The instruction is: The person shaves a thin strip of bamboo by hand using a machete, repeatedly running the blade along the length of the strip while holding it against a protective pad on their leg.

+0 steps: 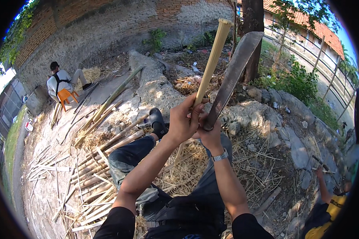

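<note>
In front of me my left hand (184,120) is wrapped round a pale bamboo strip (212,59), which tilts up to the right; its lower end shows below my hands. My right hand (210,133), with a metal watch (219,155) on the wrist, grips a machete (235,71). The broad dark blade points up and to the right, beside the strip. Both hands are close together, and the machete's handle is mostly hidden by my fingers. Below them, bamboo shavings (185,175) cover the ground between my legs.
Bamboo poles and split pieces (93,175) lie to my left. A long green pole (115,91) leans on a rocky ledge (147,83). A person (66,79) sits on an orange chair (66,95) by the wall. At right, another person's hand (320,172) is near a dark blade.
</note>
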A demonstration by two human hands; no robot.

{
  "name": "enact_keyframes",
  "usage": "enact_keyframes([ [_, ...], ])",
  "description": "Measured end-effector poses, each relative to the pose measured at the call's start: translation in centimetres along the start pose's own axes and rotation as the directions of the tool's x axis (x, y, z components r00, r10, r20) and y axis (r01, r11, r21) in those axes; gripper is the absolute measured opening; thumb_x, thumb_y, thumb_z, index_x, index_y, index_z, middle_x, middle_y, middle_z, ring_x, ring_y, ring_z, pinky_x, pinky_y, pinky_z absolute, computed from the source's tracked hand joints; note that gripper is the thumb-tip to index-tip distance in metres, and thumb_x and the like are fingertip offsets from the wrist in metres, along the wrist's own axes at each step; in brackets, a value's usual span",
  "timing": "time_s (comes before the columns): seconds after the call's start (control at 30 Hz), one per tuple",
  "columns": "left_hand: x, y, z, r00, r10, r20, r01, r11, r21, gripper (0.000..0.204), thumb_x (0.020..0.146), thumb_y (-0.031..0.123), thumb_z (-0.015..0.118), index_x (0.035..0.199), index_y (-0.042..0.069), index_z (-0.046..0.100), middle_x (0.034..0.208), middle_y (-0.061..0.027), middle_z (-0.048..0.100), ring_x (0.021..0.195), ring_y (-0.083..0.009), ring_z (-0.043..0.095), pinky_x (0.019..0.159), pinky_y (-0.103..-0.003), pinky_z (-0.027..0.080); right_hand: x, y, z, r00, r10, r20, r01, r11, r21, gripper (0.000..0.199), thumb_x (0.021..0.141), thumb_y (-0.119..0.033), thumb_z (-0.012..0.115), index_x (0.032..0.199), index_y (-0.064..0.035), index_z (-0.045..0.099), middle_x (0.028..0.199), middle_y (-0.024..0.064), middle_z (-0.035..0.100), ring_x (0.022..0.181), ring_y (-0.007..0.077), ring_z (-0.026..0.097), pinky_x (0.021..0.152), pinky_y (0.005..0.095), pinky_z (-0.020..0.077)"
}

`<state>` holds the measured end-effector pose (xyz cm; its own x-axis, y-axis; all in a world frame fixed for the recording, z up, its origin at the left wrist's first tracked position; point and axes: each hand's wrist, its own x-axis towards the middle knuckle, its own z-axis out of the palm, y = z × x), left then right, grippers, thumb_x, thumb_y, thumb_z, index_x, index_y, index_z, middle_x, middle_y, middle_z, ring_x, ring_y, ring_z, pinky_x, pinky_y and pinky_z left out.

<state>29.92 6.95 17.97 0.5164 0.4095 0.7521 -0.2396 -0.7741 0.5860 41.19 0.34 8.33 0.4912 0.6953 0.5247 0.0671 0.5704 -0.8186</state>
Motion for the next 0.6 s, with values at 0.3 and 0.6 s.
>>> enact_keyframes([
  [0.3,9.9,2.6,-14.0,0.732,0.454,-0.509,-0.508,0.860,0.037,0.013,0.108,0.006,0.053,0.119,-0.001,0.053,0.102,-0.0152,0.073,0.083,-0.0166,0.073,0.073,-0.028,0.058,-4.1,-5.9,-2.1,0.985,0.164,-0.057,-0.168,0.983,-0.068,0.029,0.090,-0.005,0.079,0.084,-0.0075,0.051,0.097,0.0175,0.077,0.066,0.0145,0.073,0.052,0.0266,0.0586],
  [0.6,3.9,-8.3,-10.9,0.924,0.243,-0.295,-0.214,0.969,0.125,0.011,0.106,-0.003,0.049,0.116,0.001,0.052,0.107,-0.0159,0.074,0.100,-0.0248,0.075,0.088,-0.034,0.059,-8.2,-5.9,-1.6,0.932,0.334,-0.140,-0.349,0.932,-0.101,0.032,0.098,-0.030,0.075,0.095,-0.0040,0.057,0.077,0.0135,0.073,0.047,0.0129,0.062,0.042,0.0248,0.0484],
])
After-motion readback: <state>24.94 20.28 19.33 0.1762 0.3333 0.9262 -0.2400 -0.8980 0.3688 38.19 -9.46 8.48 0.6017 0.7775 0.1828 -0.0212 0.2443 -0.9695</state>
